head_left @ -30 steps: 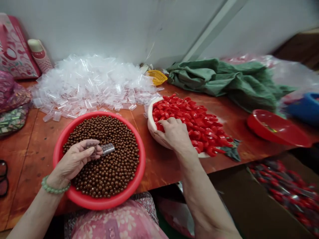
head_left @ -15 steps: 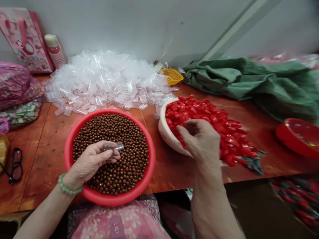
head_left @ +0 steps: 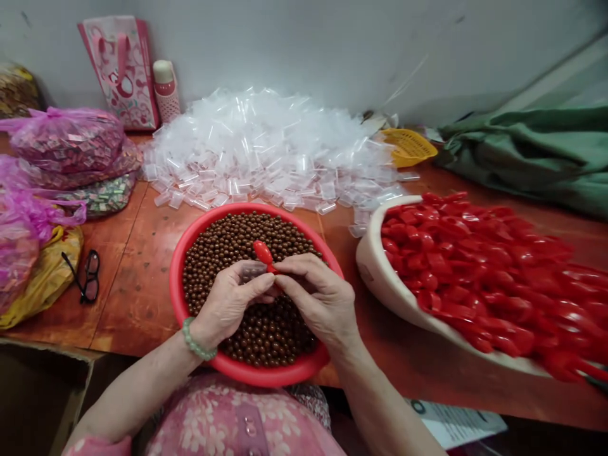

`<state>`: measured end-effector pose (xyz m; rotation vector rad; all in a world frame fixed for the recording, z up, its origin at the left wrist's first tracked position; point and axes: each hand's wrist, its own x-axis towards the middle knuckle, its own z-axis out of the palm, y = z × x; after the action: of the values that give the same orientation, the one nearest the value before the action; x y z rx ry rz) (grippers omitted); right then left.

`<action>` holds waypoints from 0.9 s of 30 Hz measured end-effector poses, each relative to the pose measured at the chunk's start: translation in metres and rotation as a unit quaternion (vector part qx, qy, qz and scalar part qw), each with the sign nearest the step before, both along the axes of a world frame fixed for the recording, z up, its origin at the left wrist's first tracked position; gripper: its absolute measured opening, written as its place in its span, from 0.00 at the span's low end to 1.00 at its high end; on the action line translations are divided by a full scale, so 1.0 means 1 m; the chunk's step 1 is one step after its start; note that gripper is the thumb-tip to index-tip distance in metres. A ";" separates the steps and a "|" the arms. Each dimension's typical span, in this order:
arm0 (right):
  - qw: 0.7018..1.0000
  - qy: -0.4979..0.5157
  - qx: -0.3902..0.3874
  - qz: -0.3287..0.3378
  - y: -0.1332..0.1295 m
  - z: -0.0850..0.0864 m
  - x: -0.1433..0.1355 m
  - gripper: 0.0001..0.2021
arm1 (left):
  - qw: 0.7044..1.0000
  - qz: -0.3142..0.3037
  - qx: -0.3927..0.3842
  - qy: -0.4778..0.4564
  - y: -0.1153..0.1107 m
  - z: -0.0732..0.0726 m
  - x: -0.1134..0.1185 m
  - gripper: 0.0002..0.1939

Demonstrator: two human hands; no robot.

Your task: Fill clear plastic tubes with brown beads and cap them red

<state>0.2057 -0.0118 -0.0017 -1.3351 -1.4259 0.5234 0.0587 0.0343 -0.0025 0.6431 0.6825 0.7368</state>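
Observation:
My left hand (head_left: pixel 231 296) pinches a small clear plastic tube (head_left: pixel 253 271) above the red basin (head_left: pixel 177 288). Brown round balls (head_left: pixel 251 342) fill that basin. In the fingers of my right hand (head_left: pixel 319 296) is a small red plastic piece (head_left: pixel 263 252) with a rounded, spoon-like end sticking up. It meets the open end of the tube, and the fingertips hide the join. To the right, a white bowl (head_left: pixel 377 266) is heaped with glossy red plastic pieces (head_left: pixel 475 259) like the one I hold.
Clear plastic tubes (head_left: pixel 280 152) lie piled against the wall, beside a yellow basket (head_left: pixel 409 147). Purple bags (head_left: pixel 71 142), a yellow bag (head_left: pixel 52 272) and glasses (head_left: pixel 88 277) sit at left. Behind them stand a gift bag (head_left: pixel 124 76) and a bottle (head_left: pixel 166 95). Green cloth (head_left: pixel 532 152) lies at right.
My right hand has come left from the white bowl to my left hand, now with a red plastic piece. The tube stays over the basin. The view has turned left.

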 end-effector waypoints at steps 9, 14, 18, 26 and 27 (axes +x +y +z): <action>0.959 0.267 -0.072 0.062 -0.001 -0.020 0.001 0.13 | 0.999 -0.021 0.040 0.027 0.001 0.001 -0.009 0.17; 0.939 0.260 -0.145 0.173 0.002 -0.002 0.014 0.31 | 0.985 -0.139 0.098 0.037 0.004 0.003 -0.014 0.21; 0.948 0.202 -0.137 0.205 0.003 0.005 0.023 0.27 | 0.976 -0.170 0.125 0.044 0.004 0.004 -0.016 0.21; 0.995 0.093 0.027 0.034 0.002 -0.002 0.008 0.11 | 0.976 -0.100 0.170 0.098 0.000 0.007 -0.012 0.10; 0.997 0.071 0.039 0.016 0.001 -0.003 0.004 0.07 | 0.977 -0.080 0.168 0.104 -0.001 0.007 -0.011 0.09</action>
<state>0.2096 -0.0112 -0.0043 -1.1905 -1.3395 0.5664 0.0479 0.0328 0.0041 1.0859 0.6936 0.6439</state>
